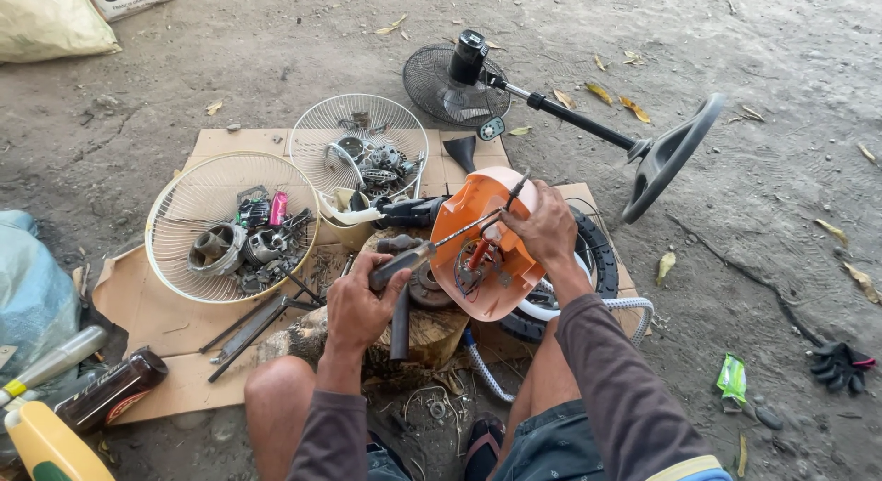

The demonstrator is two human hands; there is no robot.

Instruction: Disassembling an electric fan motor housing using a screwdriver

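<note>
Left hand (356, 302): grip closed round the grey handle of a long screwdriver (432, 247), its shaft angled up into the housing.
Right hand (542, 228): fingers pinched on a thin dark tool, steadying the orange housing (469, 205) by its rim.
Housing: tilted on the wood stump (432, 329), open side facing the person so its wires show.
Fan guards (211, 201): lying dished-up on cardboard (147, 306), serving as trays for loose parts.

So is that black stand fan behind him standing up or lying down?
Lying down. The black stand fan rests on its side on the dirt, its pole stretched along the ground and its round base tipped up on edge.
</note>
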